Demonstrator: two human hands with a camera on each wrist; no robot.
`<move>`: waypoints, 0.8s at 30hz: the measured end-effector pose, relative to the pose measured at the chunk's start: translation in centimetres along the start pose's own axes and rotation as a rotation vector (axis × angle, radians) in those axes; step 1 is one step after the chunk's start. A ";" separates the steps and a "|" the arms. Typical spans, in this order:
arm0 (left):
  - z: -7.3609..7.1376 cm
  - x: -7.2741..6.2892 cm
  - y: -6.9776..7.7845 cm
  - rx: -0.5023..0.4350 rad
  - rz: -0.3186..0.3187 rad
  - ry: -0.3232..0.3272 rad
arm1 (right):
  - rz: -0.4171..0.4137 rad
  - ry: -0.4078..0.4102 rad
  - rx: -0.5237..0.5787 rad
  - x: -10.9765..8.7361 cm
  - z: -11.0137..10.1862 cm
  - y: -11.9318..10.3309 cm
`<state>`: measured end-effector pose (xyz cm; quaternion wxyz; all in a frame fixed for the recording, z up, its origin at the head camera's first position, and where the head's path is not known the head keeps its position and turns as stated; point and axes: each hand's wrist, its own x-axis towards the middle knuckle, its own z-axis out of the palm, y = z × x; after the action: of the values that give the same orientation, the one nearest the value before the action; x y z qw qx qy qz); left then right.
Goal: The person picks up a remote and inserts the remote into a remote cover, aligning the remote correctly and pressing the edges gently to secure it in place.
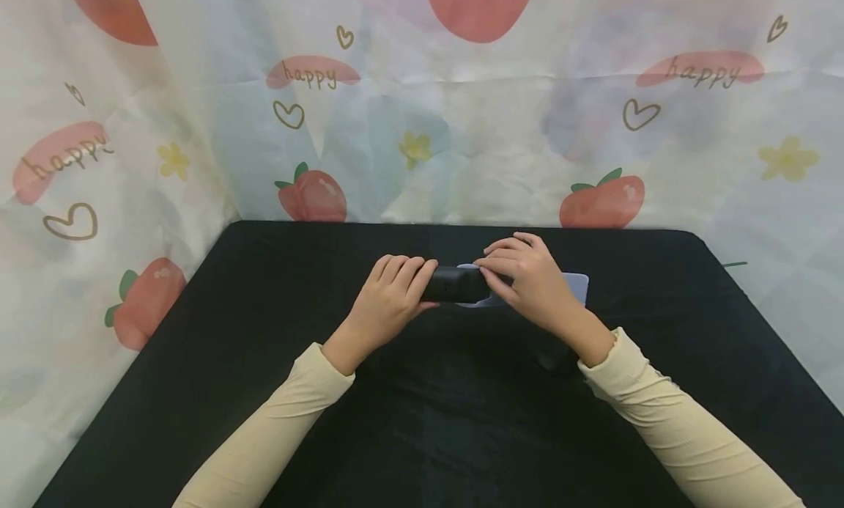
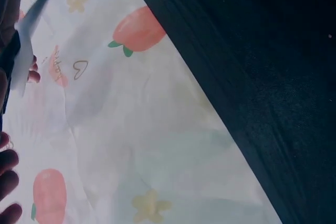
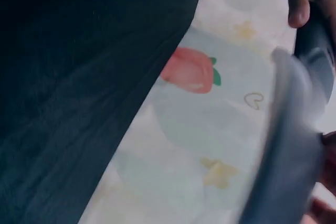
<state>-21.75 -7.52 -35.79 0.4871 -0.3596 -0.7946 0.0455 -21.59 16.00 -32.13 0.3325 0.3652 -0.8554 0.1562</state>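
Note:
A short black object (image 1: 455, 284) with rounded edges is held up over the table, its exact kind unclear. My left hand (image 1: 389, 295) grips its left end, fingers over the top and thumb below. The thumb and forefinger of my right hand (image 1: 527, 277) pinch at its right end, the other fingers raised. Behind it a pale blue-grey flat piece (image 1: 577, 286) reaches out to the right, partly hidden by that hand. In the right wrist view the long grey piece (image 3: 291, 145) looks blurred beside the black object (image 3: 315, 51). The left wrist view catches only fingertips (image 2: 9, 182) and a pale edge.
A black cloth covers the table (image 1: 422, 405). Its far edge meets a pale curtain (image 1: 461, 127) printed with strawberries, hearts, flowers and the word "happy". The curtain also runs along the left and right sides.

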 end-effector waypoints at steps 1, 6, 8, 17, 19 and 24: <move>-0.1 0.0 0.0 -0.016 0.011 -0.008 | 0.004 0.003 0.028 0.0 0.1 -0.1; -0.3 0.1 0.1 -0.079 0.040 -0.048 | 0.038 0.056 0.157 0.4 0.8 -0.7; -0.4 0.2 0.3 -0.085 0.043 -0.059 | 0.067 0.077 0.207 0.6 1.0 -1.0; -0.7 0.5 0.1 -0.067 -0.043 -0.067 | -0.024 0.085 0.044 0.3 1.1 -0.9; -0.8 0.5 0.0 -0.107 -0.094 -0.081 | -0.116 0.086 -0.095 -0.1 0.9 -0.4; -1.3 0.7 0.0 -0.184 -0.140 -0.095 | -0.226 0.135 -0.304 -0.8 0.6 0.6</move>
<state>-20.91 -7.49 -34.58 0.4160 -0.3439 -0.8407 -0.0445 -21.94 16.51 -33.13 0.4558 0.3931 -0.7985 0.0111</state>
